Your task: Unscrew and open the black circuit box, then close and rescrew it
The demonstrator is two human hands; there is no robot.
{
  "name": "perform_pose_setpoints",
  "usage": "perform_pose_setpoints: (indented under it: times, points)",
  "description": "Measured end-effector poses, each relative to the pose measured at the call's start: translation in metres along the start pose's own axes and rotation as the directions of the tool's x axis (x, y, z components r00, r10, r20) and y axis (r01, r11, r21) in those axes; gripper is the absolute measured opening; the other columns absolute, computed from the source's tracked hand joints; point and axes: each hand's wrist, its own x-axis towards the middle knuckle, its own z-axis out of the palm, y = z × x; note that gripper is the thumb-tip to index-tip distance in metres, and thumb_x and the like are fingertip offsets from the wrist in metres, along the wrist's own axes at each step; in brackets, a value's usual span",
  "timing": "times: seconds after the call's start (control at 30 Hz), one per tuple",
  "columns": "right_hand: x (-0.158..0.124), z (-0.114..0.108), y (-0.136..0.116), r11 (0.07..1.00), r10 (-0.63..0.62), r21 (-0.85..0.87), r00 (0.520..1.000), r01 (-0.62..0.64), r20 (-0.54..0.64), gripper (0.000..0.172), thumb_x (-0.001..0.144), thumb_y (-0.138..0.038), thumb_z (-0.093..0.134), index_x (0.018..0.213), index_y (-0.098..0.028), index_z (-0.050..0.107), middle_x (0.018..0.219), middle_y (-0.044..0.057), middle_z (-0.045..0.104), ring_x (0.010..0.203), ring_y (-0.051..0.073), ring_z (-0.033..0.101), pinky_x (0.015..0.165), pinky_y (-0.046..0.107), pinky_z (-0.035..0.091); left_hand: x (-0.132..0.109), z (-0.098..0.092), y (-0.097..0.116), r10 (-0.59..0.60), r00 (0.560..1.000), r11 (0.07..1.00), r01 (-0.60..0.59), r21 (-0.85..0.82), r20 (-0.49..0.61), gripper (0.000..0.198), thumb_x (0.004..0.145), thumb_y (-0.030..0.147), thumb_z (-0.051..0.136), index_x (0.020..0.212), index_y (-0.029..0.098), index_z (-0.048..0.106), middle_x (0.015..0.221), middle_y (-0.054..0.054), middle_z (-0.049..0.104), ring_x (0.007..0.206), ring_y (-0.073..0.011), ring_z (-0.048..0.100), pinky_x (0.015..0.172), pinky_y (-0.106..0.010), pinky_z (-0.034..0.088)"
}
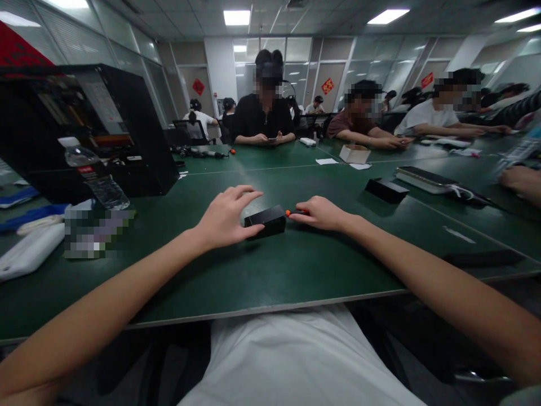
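Observation:
A small black box (pixel 266 221) lies on the green table in front of me. My left hand (pixel 228 217) is at its left end with fingers spread; the thumb crosses the front of the box and the fingertips are above its far side. Whether the thumb presses on the box I cannot tell. Just right of the box, my right hand (pixel 319 213) is closed around a slim black object with an orange tip (pixel 288 213). That tip points left, close to the box's right end. The rest of the object is hidden in my fingers.
Left stand a water bottle (pixel 95 175) and a black cabinet (pixel 139 135). To the right are an open black box (pixel 386 190), a thick notebook-like item (pixel 425 179) and a white carton (pixel 354 153). Several people sit around the table; a person's hand (pixel 522 180) is at far right.

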Motion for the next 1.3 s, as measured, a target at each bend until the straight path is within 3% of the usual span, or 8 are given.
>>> perform_pose_setpoints:
  times: [0.13,0.3,0.4,0.63,0.93,1.17,1.3]
  points:
    - [-0.001,-0.004,0.001,0.996,-0.008,-0.084,1.0,0.007,-0.003,0.058,0.1,-0.065,0.035,0.08,-0.017,0.062,0.064,0.005,0.056,0.058,0.015,0.043,0.059,0.028,0.023,-0.004,0.003,-0.022,-0.109,0.963,0.923,0.19,-0.335,0.246,0.063,0.081,0.049,0.076,0.132,0.015,0.064,0.126,-0.011,0.071,0.106,-0.0261,0.069,0.091,-0.038,0.057]
    - [-0.001,-0.009,-0.003,0.979,-0.028,-0.203,0.999,0.021,-0.033,0.057,0.099,-0.064,0.039,0.083,-0.016,0.064,0.067,0.008,0.06,0.06,0.017,0.047,0.06,0.029,0.021,-0.009,0.021,-0.008,-0.255,0.939,0.797,0.339,-0.499,0.23,0.054,0.085,0.046,0.071,0.128,0.015,0.069,0.125,-0.01,0.073,0.105,-0.0251,0.071,0.092,-0.036,0.057]
    - [0.0,-0.006,-0.005,0.985,-0.053,-0.165,0.998,0.047,-0.032,0.056,0.1,-0.064,0.039,0.082,-0.016,0.063,0.066,0.008,0.059,0.06,0.016,0.046,0.061,0.028,0.022,-0.009,0.027,-0.002,-0.298,0.934,0.792,0.358,-0.495,0.197,0.058,0.081,0.046,0.075,0.128,0.013,0.069,0.125,-0.011,0.073,0.11,-0.0274,0.07,0.096,-0.037,0.056]
    - [0.003,0.007,-0.006,0.997,-0.077,-0.005,0.995,0.077,-0.057,0.058,0.1,-0.066,0.034,0.077,-0.018,0.057,0.064,0.005,0.056,0.058,0.015,0.045,0.06,0.028,0.025,-0.013,0.033,-0.004,-0.307,0.935,0.786,0.354,-0.507,0.178,0.054,0.081,0.048,0.075,0.123,0.014,0.073,0.111,-0.009,0.078,0.093,-0.0245,0.073,0.09,-0.036,0.056]
    - [0.0,-0.006,0.001,0.977,-0.074,-0.208,0.993,0.054,-0.09,0.056,0.099,-0.066,0.038,0.078,-0.018,0.059,0.069,0.008,0.062,0.06,0.016,0.049,0.06,0.03,0.021,-0.013,0.035,-0.005,-0.295,0.942,0.796,0.336,-0.503,0.161,0.052,0.083,0.05,0.071,0.121,0.015,0.074,0.111,-0.008,0.078,0.09,-0.0226,0.071,0.085,-0.033,0.054]
    - [0.003,0.009,-0.008,0.995,-0.08,-0.058,0.995,0.077,-0.055,0.054,0.101,-0.063,0.036,0.079,-0.018,0.057,0.067,0.007,0.06,0.06,0.016,0.049,0.061,0.028,0.025,-0.014,0.035,-0.006,-0.285,0.945,0.795,0.325,-0.512,0.157,0.052,0.083,0.049,0.072,0.121,0.014,0.073,0.109,-0.008,0.077,0.089,-0.0222,0.071,0.086,-0.033,0.054]
    - [0.003,0.004,-0.005,0.994,-0.097,-0.048,0.995,0.095,-0.036,0.054,0.101,-0.063,0.035,0.08,-0.018,0.058,0.068,0.006,0.061,0.059,0.015,0.049,0.061,0.028,0.026,-0.014,0.036,-0.008,-0.269,0.949,0.792,0.316,-0.522,0.166,0.052,0.084,0.051,0.071,0.122,0.016,0.073,0.11,-0.007,0.077,0.092,-0.0226,0.071,0.088,-0.033,0.054]
